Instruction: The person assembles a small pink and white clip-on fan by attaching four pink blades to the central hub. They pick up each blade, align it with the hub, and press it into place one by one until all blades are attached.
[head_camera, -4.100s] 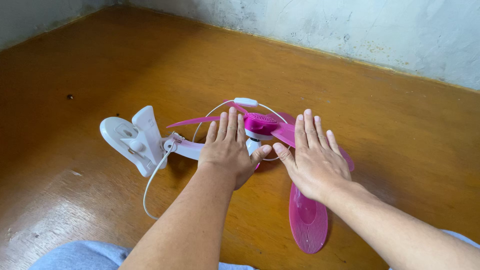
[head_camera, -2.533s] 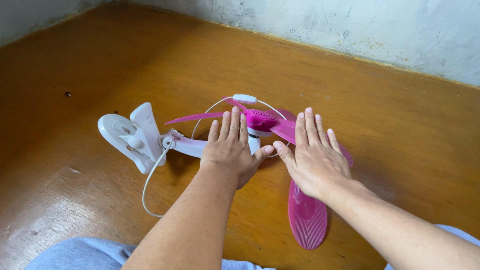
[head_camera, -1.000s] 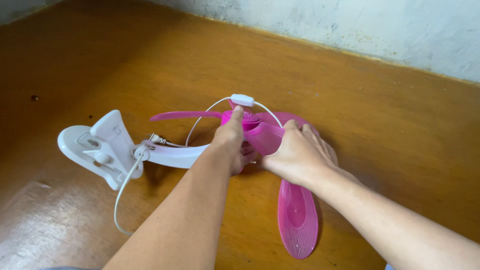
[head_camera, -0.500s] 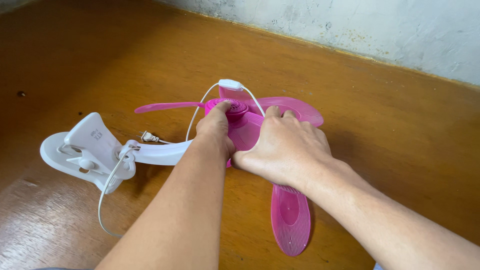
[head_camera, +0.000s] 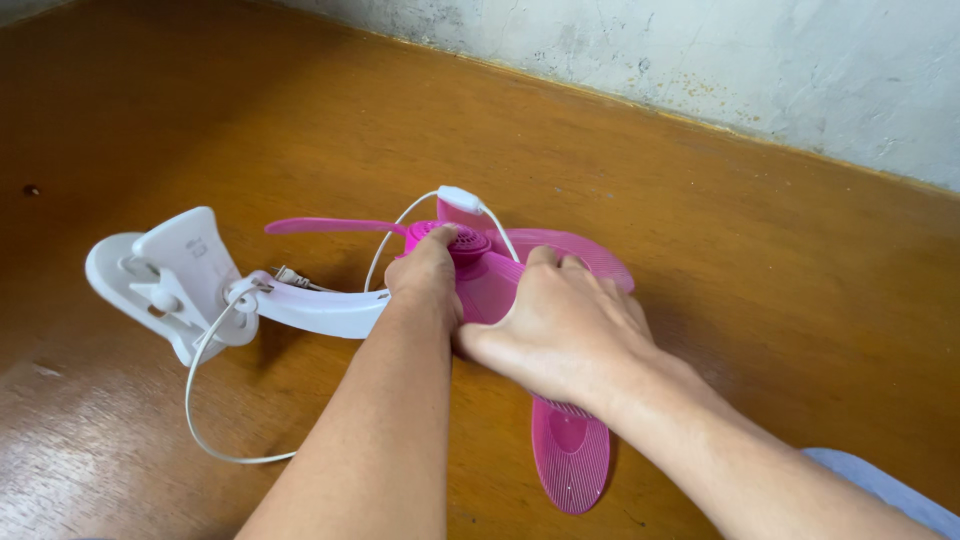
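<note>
Head view, looking down. The small clip-on fan of pink and white plastic lies on its side on the floor, near the foot of the wall. Four seconds earlier both hands lay flat and open over it, fingers spread. Now both have closed on it. The left hand wraps the round pink motor hub, thumb on top; its grip is clamped on the hub. The right hand presses down over the roots of the ribbed pink blades, fingers curled; its grip is closed on the blade assembly, though the fingertips are hidden beneath the hand. In the last half second the hands and fan have moved only slightly in the frame.

Read as a judgement, the change marks the passage from resting contact to a working hold: one hand steadies the hub while the other bears on the blades.

To the left, the curved white arm runs to the large white spring clamp, which rests on the floor. A thin white power cord loops from the clamp across the floor, and a second arc carries the white inline switch just behind the hub.

The floor is glossy orange-brown, worn pale at lower left. A rough, whitewashed wall, stained and flaking, closes the far side. Light blue cloth shows at lower right.
</note>
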